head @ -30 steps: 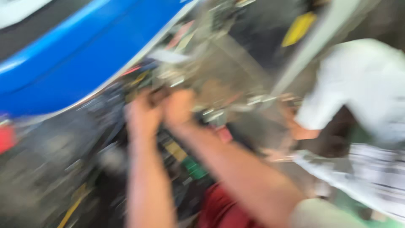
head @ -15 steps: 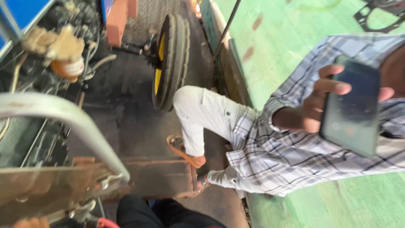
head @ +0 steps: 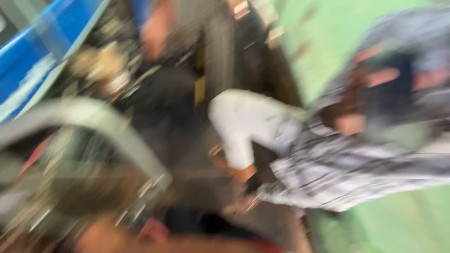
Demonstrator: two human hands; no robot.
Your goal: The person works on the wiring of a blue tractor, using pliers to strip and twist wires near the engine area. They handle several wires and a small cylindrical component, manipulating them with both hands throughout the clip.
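One co-worker, one wheel, one curved bar

One person in white trousers (head: 243, 126) is crouching centre-right, one dark wheel (head: 218, 56) standing upper centre, one grey curved bar (head: 93, 117) arching left; blur is hiding smaller parts.

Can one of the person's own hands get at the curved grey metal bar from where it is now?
Probably yes: a blurred own hand lies low, just below the curved grey metal bar, nothing visibly between. Which hand, I cannot tell.
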